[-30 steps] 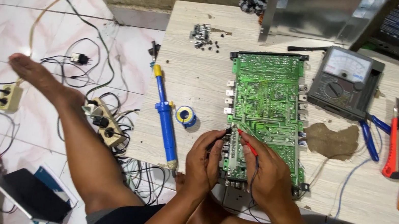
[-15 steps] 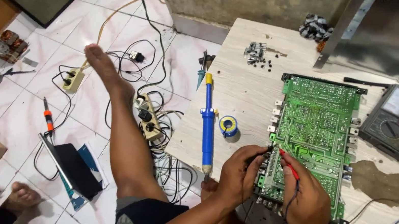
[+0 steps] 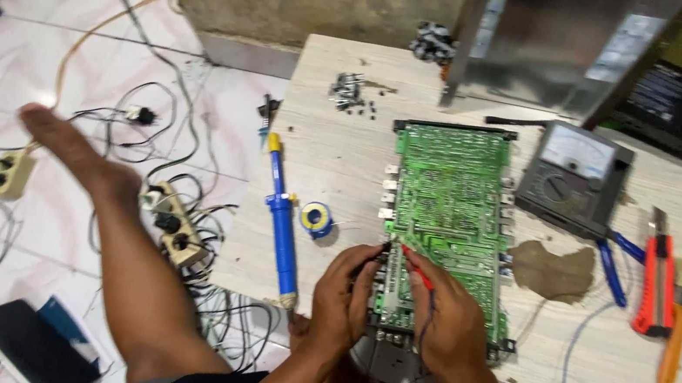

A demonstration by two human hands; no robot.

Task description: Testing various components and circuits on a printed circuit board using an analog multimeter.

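A green circuit board (image 3: pixel 450 206) lies solder side up on a low pale wooden table (image 3: pixel 336 164). My left hand (image 3: pixel 343 293) pinches a black test probe (image 3: pixel 383 248) whose tip touches the board's near left part. My right hand (image 3: pixel 447 320) grips a red test probe (image 3: pixel 417 265) with its tip on the board just to the right of the black one. Both hands rest over the board's near edge. A grey analogue multimeter (image 3: pixel 569 178) sits right of the board.
A blue desoldering pump (image 3: pixel 282 223) and a solder reel (image 3: pixel 317 218) lie left of the board. At the right are a red utility knife (image 3: pixel 657 277), a brush (image 3: pixel 677 328) and blue-handled pliers (image 3: pixel 612 267). My leg (image 3: pixel 116 232) stretches over power strips (image 3: pixel 174 227) and cables on the tiled floor.
The view has swung back to the right, bringing the tools at the table's right end into sight. Both hands have stayed on the board's near edge with the probes.
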